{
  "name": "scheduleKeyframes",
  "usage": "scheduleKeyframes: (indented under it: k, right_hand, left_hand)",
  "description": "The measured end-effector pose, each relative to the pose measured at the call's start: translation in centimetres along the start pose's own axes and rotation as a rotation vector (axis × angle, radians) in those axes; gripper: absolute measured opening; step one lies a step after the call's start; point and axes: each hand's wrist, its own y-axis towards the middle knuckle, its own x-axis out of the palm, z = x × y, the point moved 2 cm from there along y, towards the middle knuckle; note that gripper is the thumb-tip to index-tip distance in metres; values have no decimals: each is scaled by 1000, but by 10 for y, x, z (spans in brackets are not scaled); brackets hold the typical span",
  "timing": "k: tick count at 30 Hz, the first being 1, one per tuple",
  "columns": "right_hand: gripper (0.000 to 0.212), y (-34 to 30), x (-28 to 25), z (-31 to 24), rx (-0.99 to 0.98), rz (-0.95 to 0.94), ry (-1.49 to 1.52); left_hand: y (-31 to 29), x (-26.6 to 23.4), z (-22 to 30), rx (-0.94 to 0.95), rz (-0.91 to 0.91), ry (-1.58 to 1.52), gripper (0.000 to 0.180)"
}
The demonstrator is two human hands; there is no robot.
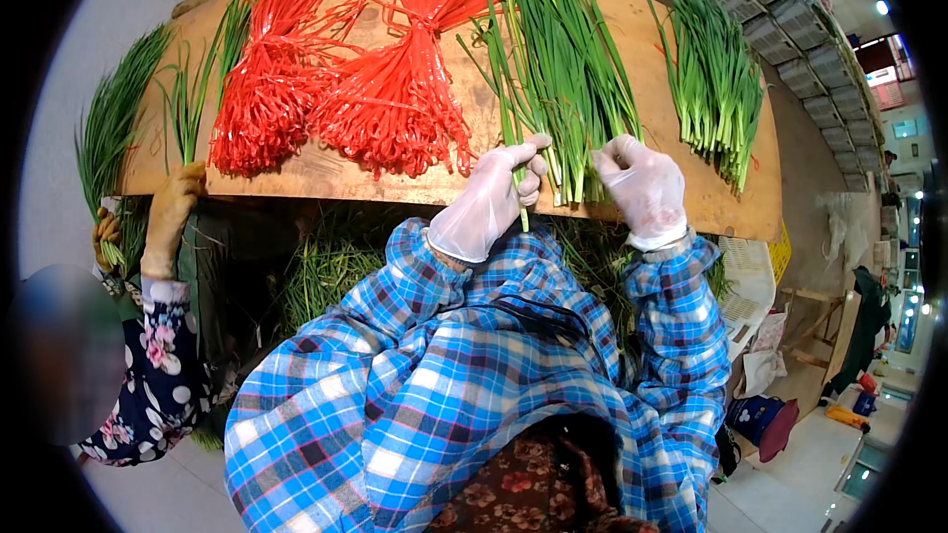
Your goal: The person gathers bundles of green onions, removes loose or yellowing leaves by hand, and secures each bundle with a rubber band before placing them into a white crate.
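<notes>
A loose pile of long green chives (pixel 568 69) with pale stem ends lies on the wooden table before me. My left hand (pixel 491 186), in a thin whitish glove, is closed round a chive stalk (pixel 523 212) whose cut end sticks out below the fingers. At the pile's right edge my right hand (pixel 642 188), gloved alike, has its fingers curled together by the stems; what it pinches, if anything, is hidden. Two big bunches of red plastic ties (pixel 415 89) lie left of the pile. To its right rests another bunch of chives (pixel 721 89).
The wooden table (pixel 341 183) has a curved-looking front edge close to me. At the left, a co-worker's gloved hand (pixel 176 202) touches more chives (pixel 118 118). Green trimmings (pixel 331 271) lie below the table. A white crate (pixel 746 286) stands at right; stacked crates (pixel 790 30) line the back.
</notes>
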Motion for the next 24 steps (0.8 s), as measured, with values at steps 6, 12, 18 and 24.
scheduleKeyframes:
  k: [6,12,18,24]
  right_hand:
    - [26,-6,19,-36,-107,-244,-308]
    - [16,-6,25,-10,82,-148,-235]
    - [13,2,-4,-4,367,-290,506]
    - [12,-17,51,-34,-62,-163,-275]
  left_hand:
    - [0,-12,7,65,28,-34,36]
    - [0,-13,8,35,15,-61,32]
    - [0,-13,6,12,36,-64,30]
    - [-1,-13,5,17,43,-64,29]
